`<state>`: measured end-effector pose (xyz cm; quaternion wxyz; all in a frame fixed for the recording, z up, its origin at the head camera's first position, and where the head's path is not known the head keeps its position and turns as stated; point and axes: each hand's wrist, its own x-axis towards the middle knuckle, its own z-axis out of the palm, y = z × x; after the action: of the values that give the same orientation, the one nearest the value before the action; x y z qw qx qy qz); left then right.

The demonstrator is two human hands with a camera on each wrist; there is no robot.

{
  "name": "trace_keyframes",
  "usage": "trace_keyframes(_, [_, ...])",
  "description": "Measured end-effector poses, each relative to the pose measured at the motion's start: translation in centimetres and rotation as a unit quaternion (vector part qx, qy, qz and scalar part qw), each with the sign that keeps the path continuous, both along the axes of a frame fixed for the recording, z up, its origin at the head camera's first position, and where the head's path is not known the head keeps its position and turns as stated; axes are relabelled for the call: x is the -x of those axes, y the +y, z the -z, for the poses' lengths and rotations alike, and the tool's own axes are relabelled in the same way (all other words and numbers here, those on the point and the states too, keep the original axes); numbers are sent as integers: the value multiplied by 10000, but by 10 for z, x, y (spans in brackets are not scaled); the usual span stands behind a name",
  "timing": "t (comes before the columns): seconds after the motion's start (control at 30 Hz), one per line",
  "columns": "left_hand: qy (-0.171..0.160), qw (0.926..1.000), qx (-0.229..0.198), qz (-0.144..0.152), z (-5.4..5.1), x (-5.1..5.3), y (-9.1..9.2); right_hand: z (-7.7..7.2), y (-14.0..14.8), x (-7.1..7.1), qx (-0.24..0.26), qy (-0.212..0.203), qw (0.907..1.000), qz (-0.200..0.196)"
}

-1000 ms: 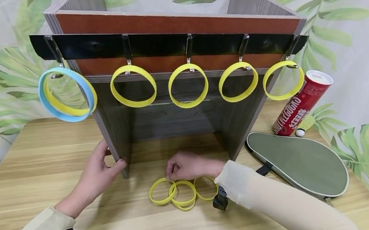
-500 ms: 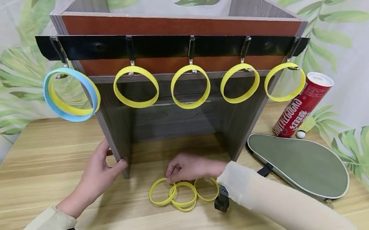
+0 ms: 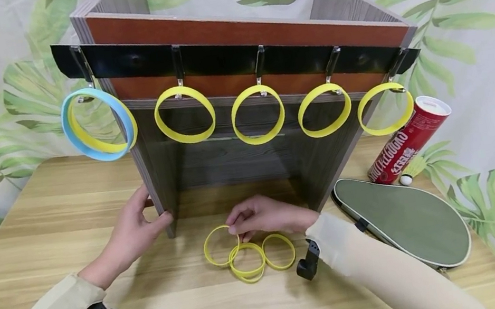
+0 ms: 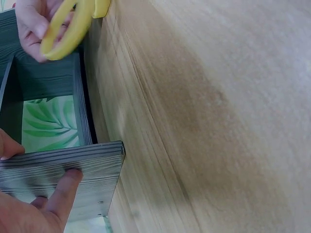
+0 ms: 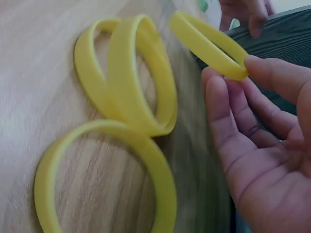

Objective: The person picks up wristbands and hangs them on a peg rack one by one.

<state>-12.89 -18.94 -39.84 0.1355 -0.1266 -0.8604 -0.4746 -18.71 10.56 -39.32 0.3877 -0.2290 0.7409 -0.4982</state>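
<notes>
White-topped red tube (image 3: 408, 142), green case (image 3: 406, 220), contents hidden, right hand (image 3: 268, 215) pinching a plain yellow ring (image 5: 205, 51), left hand (image 3: 136, 230) gripping grey cabinet panel (image 3: 157, 173)

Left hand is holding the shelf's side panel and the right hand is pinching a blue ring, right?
Not quite: the ring pinched by the right hand is yellow, as the right wrist view shows. The left hand is indeed holding the shelf's side panel.
</notes>
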Motion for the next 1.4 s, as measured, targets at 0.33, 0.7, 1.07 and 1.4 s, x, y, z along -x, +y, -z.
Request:
trace_keyframes(0.33, [42, 9999, 23, -88, -2, -1, 0, -32, -6, -24, 925, 271, 9951, 237])
trace_keyframes(0.7, [158, 9998, 69, -84, 1, -1, -1, -89, -17, -54, 2190, 1067, 9662, 844])
trace_keyframes(1.07, [107, 9998, 158, -42, 1, 3, 3, -130, -27, -74, 3687, 1807, 8948, 1754])
trace_keyframes(1.4, [-21, 9998, 170, -34, -3, 2, 1, -152, -36, -76, 4081, 2104, 8561, 2372])
